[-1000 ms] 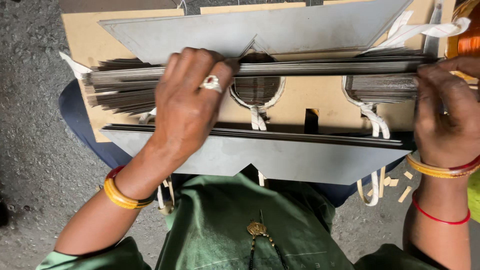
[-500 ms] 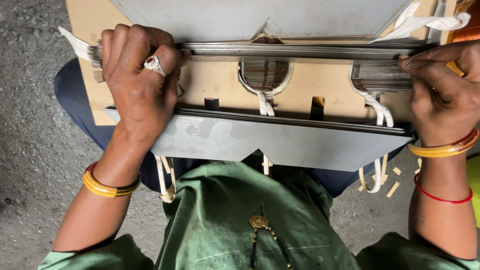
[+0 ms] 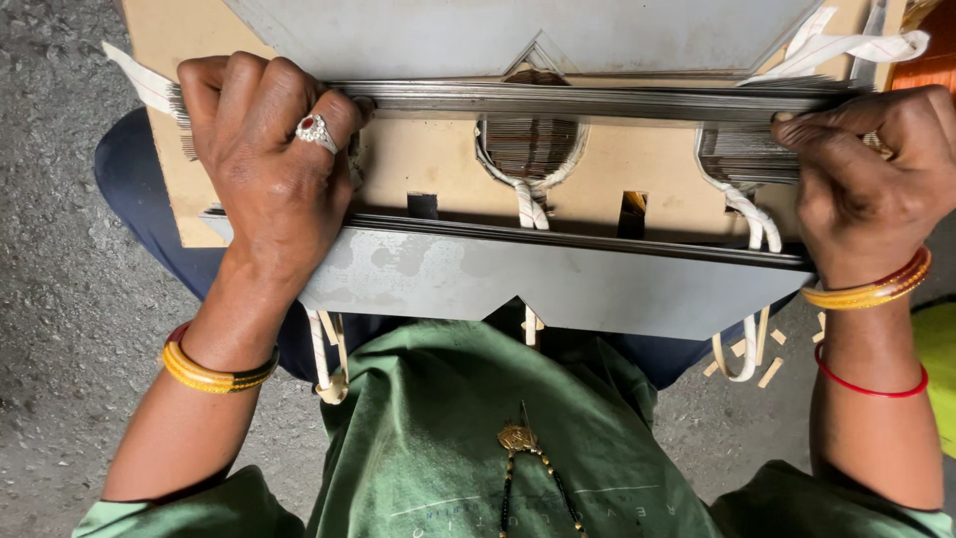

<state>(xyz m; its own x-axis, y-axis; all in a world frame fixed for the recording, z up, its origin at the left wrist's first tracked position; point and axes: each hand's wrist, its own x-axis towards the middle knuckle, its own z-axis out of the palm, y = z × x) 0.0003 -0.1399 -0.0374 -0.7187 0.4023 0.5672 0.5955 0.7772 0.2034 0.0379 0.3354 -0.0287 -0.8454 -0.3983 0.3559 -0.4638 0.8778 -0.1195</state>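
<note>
Both hands grip the sheet stack (image 3: pixel 588 100) — left hand (image 3: pixel 269 169), right hand (image 3: pixel 866 169) at its ends.

Dull grey metal sheets (image 3: pixel 558 289) (smudged), matt tan board (image 3: pixel 438 164), rough concrete floor (image 3: pixel 60 299)

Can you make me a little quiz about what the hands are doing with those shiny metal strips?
1. True or false: the left hand wears a ring with a red stone.
2. What do both hands press on? A) a glass jar B) the stack of thin metal sheets C) a rope
3. Fill in: the white cloth tape loops through the tan ____.

Key: 1 true. 2 B; the right hand grips the stack's other end. 3 board.
</note>
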